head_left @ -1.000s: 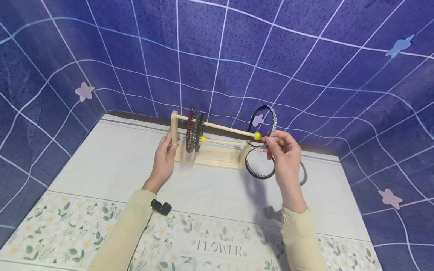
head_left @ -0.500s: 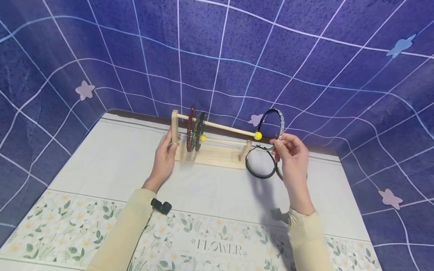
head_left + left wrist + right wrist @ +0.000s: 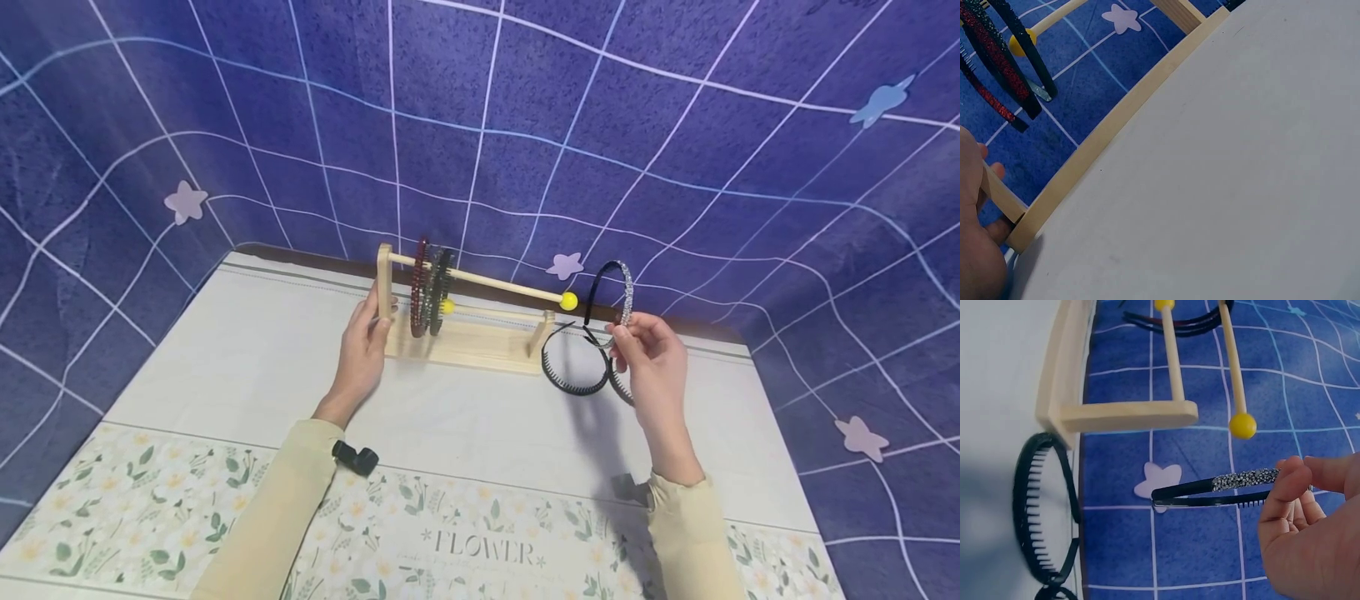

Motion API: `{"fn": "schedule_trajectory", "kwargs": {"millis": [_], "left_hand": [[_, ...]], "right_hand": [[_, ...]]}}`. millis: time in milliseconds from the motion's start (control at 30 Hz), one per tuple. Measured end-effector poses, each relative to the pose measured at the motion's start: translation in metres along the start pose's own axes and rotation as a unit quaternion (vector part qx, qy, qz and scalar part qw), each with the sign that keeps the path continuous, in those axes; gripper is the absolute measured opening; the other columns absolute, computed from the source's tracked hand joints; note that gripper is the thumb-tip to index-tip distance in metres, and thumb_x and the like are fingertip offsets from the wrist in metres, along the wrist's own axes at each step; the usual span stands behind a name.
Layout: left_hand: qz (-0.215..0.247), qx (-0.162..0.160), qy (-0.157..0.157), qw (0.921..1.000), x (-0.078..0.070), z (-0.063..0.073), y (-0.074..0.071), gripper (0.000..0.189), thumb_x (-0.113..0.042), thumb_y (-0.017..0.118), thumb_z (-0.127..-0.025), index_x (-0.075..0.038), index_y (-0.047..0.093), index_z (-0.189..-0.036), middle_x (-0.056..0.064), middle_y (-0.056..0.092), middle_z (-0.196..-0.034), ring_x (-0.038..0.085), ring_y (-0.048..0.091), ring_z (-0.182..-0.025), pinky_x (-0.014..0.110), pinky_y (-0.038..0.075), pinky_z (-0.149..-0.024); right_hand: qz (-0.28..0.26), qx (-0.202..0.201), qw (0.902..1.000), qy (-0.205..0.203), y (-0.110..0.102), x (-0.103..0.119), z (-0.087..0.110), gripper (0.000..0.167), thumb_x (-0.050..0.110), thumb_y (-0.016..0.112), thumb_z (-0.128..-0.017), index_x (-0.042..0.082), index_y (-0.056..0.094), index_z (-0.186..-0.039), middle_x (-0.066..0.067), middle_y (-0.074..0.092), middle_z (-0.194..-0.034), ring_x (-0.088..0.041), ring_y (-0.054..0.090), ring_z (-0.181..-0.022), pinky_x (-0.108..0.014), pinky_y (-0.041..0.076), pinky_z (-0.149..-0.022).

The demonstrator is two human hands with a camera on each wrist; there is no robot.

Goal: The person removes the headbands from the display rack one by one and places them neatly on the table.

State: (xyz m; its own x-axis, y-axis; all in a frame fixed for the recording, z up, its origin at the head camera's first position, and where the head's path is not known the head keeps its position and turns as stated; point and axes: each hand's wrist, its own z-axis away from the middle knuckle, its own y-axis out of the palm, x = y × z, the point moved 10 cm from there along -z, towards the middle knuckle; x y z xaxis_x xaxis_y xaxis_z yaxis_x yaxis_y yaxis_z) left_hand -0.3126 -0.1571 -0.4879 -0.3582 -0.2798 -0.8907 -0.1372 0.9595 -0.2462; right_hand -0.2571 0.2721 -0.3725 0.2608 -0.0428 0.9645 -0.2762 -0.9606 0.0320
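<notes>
At the left end of a wooden headband stand, my left hand grips the tall upright, thumb in front and fingers behind. Red and dark green glittery headbands hang on its upper rod, near that upright. Between thumb and fingers, my right hand pinches a black headband with a silver sparkly band, held up right of the rod's yellow end ball. In the right wrist view this headband lies sideways, apart from the ball.
A black toothed headband lies on the white tablecloth by the stand's right end. Another black headband is partly hidden behind my right hand. A blue patterned backdrop rises behind the table.
My right hand has moved right and slightly toward me with the silver sparkly headband, away from the yellow ball. My left hand stays on the stand's upright.
</notes>
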Motion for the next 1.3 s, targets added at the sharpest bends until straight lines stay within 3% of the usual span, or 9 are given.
{"fn": "schedule_trajectory", "kwargs": {"millis": [267, 600, 833, 1067, 1167, 1300], "left_hand": [[0.003, 0.001, 0.0, 1.0, -0.001, 0.0, 0.0, 0.073, -0.008, 0.046, -0.118, -0.04, 0.021, -0.178, 0.022, 0.052, -0.155, 0.044, 0.059, -0.144, 0.053, 0.049, -0.127], [0.002, -0.004, -0.014, 0.9999, 0.001, 0.0, -0.001, 0.071, -0.008, 0.047, -0.117, -0.037, 0.023, -0.178, 0.022, 0.054, -0.155, 0.044, 0.061, -0.141, 0.057, 0.051, -0.126], [0.002, -0.003, -0.018, 0.9998, 0.002, 0.0, 0.0, 0.07, -0.008, 0.046, -0.118, -0.032, 0.023, -0.179, 0.023, 0.053, -0.155, 0.046, 0.061, -0.141, 0.059, 0.05, -0.126], [0.007, -0.003, -0.01, 0.9999, 0.0, -0.001, 0.001, 0.071, -0.005, 0.047, -0.117, -0.03, 0.023, -0.179, 0.024, 0.054, -0.154, 0.047, 0.06, -0.141, 0.06, 0.049, -0.126], [0.005, -0.003, -0.009, 0.9999, 0.0, -0.001, 0.001, 0.071, -0.005, 0.047, -0.117, -0.031, 0.023, -0.179, 0.024, 0.054, -0.154, 0.047, 0.06, -0.14, 0.059, 0.049, -0.127], [0.005, -0.005, -0.011, 0.9999, 0.001, 0.0, 0.0, 0.072, -0.005, 0.047, -0.117, -0.033, 0.023, -0.178, 0.024, 0.054, -0.153, 0.046, 0.061, -0.14, 0.057, 0.049, -0.127]], "right_hand": [[0.052, -0.013, 0.9981, 0.029, -0.017, -0.013, 0.002, 0.011, -0.012, 0.071, -0.1, -0.003, 0.071, -0.105, 0.005, 0.074, -0.086, -0.005, 0.06, -0.059, -0.014, 0.051, -0.049], [0.078, -0.018, 0.9956, 0.049, -0.039, -0.03, 0.007, 0.014, -0.013, 0.072, -0.099, -0.014, 0.07, -0.112, 0.0, 0.077, -0.095, -0.005, 0.066, -0.061, -0.017, 0.055, -0.052], [0.14, -0.013, 0.9876, 0.069, -0.055, -0.038, 0.007, 0.012, 0.004, 0.078, -0.103, -0.001, 0.075, -0.114, 0.009, 0.078, -0.091, -0.008, 0.068, -0.064, -0.019, 0.057, -0.055], [0.118, -0.023, 0.986, 0.115, -0.076, -0.053, 0.013, 0.01, 0.011, 0.087, -0.098, 0.011, 0.079, -0.105, 0.007, 0.081, -0.097, -0.011, 0.074, -0.069, -0.019, 0.065, -0.065], [0.109, -0.028, 0.9858, 0.124, -0.085, -0.057, 0.017, 0.016, 0.007, 0.09, -0.095, 0.005, 0.079, -0.107, 0.009, 0.08, -0.106, -0.009, 0.076, -0.076, -0.02, 0.067, -0.07], [0.111, -0.038, 0.9853, 0.124, -0.096, -0.059, 0.019, 0.024, 0.003, 0.093, -0.09, -0.003, 0.079, -0.109, 0.007, 0.074, -0.124, -0.005, 0.075, -0.083, -0.016, 0.062, -0.063]]}}
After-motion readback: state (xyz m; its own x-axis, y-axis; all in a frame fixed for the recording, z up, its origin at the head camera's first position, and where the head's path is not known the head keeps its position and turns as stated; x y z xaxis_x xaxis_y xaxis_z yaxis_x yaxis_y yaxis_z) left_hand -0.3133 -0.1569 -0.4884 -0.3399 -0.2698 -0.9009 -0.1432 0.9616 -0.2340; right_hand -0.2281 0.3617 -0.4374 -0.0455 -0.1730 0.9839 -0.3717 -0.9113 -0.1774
